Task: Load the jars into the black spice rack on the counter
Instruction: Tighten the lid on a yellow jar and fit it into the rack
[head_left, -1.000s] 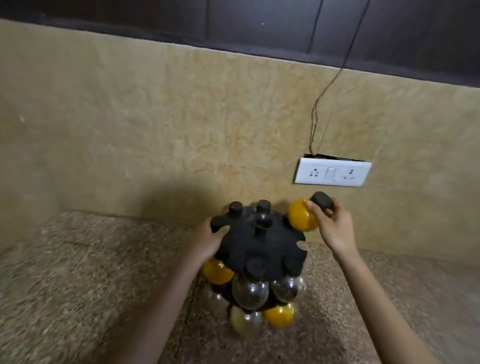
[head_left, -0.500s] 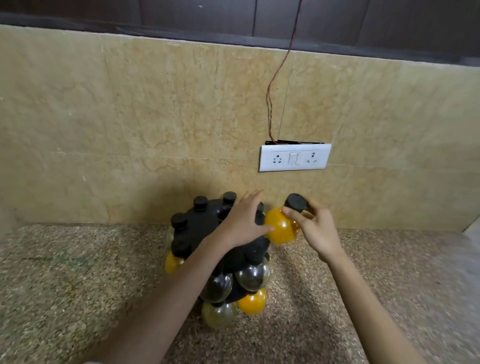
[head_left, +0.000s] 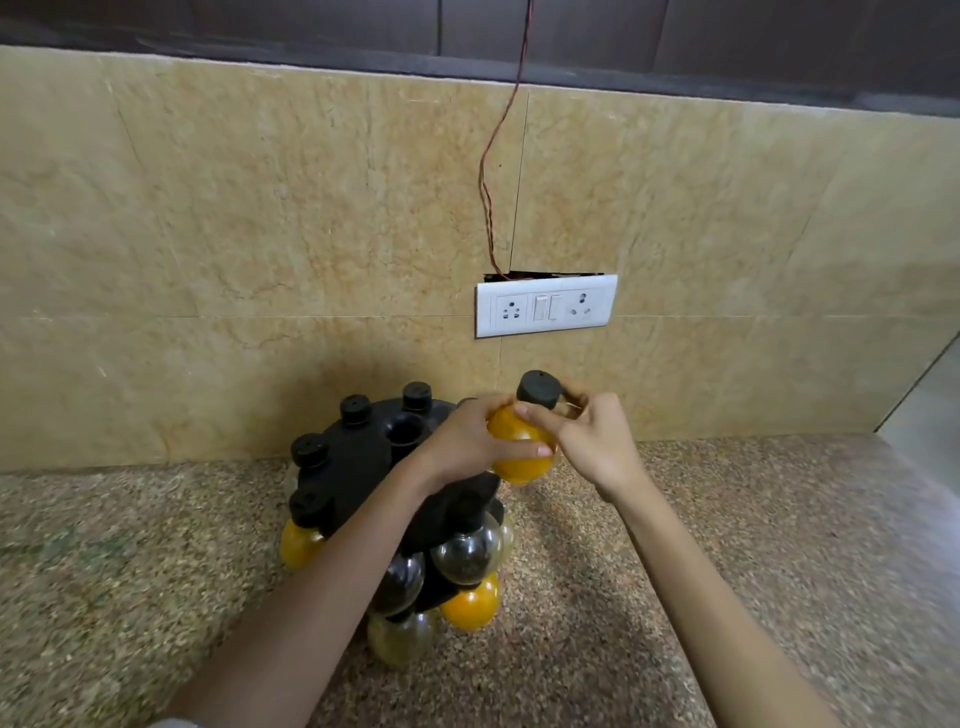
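Both hands are on the orange jar (head_left: 522, 467): the left hand (head_left: 467, 441) wraps its belly and the right hand (head_left: 592, 441) pinches below the black cap. It's held at the two o'clock edge of the black spice rack (head_left: 363, 457), above the counter (head_left: 727, 545).

A white switchboard (head_left: 546, 305) with two sockets sat on the beige marble wall (head_left: 260, 234) above the far edge of the speckled bench (head_left: 779, 545); a reddish wire (head_left: 483, 171) ran up from it.

Light: dim, warm, from the near side. Shadow: soft, on the wall (head_left: 358, 371) behind the spice rack (head_left: 358, 467). Glints: clear jars (head_left: 465, 553). Edges: bowed; near forearms (head_left: 291, 623) blurred.
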